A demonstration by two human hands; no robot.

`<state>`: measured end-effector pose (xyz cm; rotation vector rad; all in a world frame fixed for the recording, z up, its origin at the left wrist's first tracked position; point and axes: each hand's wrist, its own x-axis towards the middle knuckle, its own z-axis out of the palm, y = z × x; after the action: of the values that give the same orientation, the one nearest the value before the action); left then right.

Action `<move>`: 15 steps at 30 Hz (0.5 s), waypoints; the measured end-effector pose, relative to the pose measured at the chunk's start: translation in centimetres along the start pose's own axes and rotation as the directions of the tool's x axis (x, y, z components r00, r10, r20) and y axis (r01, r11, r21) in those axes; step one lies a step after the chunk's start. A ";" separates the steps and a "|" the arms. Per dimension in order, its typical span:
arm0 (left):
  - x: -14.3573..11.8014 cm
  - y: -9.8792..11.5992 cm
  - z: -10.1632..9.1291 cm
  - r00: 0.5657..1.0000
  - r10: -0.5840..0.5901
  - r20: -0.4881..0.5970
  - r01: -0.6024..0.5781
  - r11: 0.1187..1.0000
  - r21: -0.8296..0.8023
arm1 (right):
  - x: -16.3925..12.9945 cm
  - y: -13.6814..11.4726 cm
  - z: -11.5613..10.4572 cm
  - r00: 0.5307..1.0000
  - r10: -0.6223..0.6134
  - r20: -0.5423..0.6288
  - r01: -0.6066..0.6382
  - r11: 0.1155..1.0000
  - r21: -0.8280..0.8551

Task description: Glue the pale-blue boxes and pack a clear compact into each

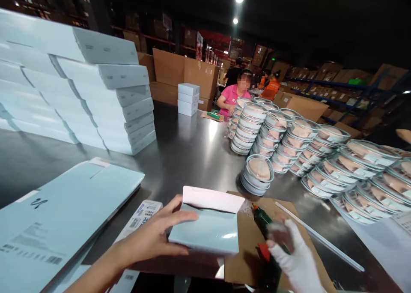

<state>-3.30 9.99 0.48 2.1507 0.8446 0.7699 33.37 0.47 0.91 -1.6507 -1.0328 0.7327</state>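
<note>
Warehouse steel table (pixel 192 151) bears stacked white boxes (pixel 105 96) and round containers (pixel 308 151).

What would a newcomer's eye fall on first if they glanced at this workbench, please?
Probably the rows of stacked round clear-lidded containers fanning across the right of the steel table, and the tall pile of pale blue boxes at the far left. Nearest the camera, the left hand holds a small open pale box on a cardboard sheet, while the white-gloved right hand grips a green glue gun.
</note>
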 end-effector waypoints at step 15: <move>0.1 -0.7 2.0 0.922 0.339 -0.187 -0.369 0.916 -0.157 | -0.9 -5.4 7.2 0.370 -0.744 0.556 0.840 0.524 0.143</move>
<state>-2.04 9.71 -1.24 2.1158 0.4330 1.1673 25.37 3.42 3.84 -0.7945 -2.1759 0.4325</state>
